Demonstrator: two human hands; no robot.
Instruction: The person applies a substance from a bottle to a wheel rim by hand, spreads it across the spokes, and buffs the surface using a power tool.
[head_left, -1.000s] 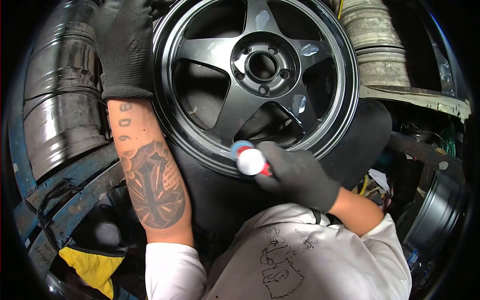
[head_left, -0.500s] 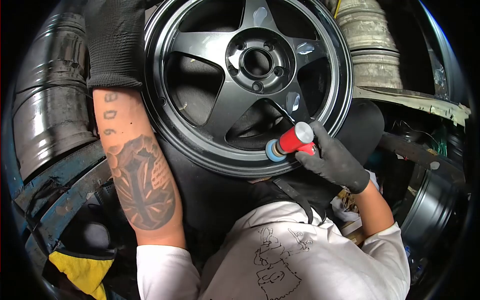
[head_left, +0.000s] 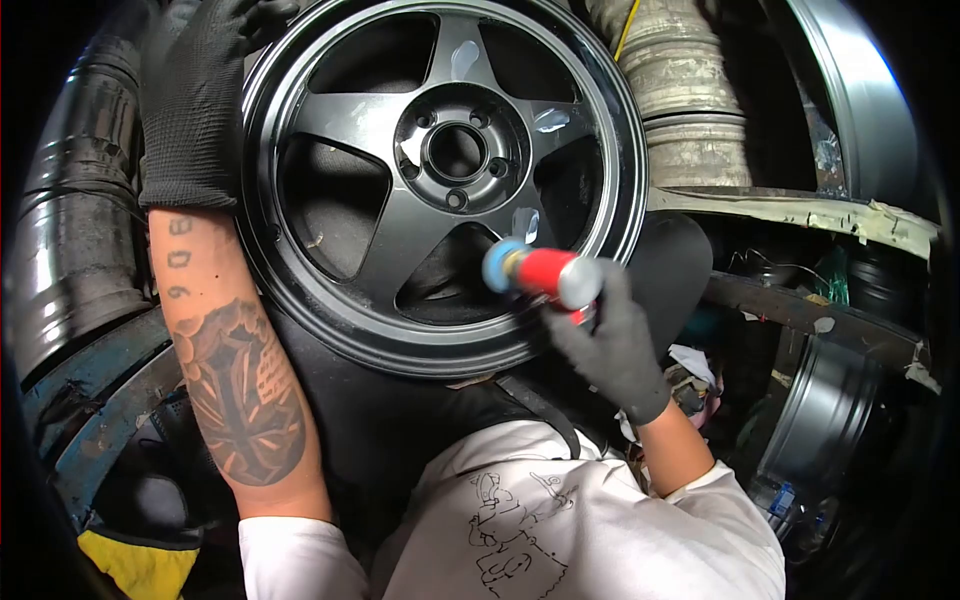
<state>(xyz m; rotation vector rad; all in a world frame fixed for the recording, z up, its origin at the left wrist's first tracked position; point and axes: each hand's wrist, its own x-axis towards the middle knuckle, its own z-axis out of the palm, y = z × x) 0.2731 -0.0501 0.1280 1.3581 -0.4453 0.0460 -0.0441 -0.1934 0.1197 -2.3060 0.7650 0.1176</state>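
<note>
A black five-spoke wheel rim (head_left: pixel 375 235) lies across my lap, with pale patches on some of its spokes. My right hand (head_left: pixel 618 350), in a black glove, grips a red handheld tool (head_left: pixel 550 275) with a blue round pad at its end. The pad is over the lower right spoke; whether it touches is unclear. My left hand (head_left: pixel 215 50), also gloved, is at the rim's upper left edge with its fingers curled. Part of that hand is cut off by the top of the view, and its contact with the rim is hard to make out.
Stacked metal rims (head_left: pixel 85 200) stand on the left, and more (head_left: pixel 690 100) at the upper right. Another rim (head_left: pixel 820 410) is at the lower right on a rack with a metal bar (head_left: pixel 800 205). A yellow cloth (head_left: pixel 140 565) hangs at the lower left.
The tool has moved from the rim's lower lip up and inward over the spoke, and its pad now points more to the upper left. The whole view has shifted, putting the wheel further left.
</note>
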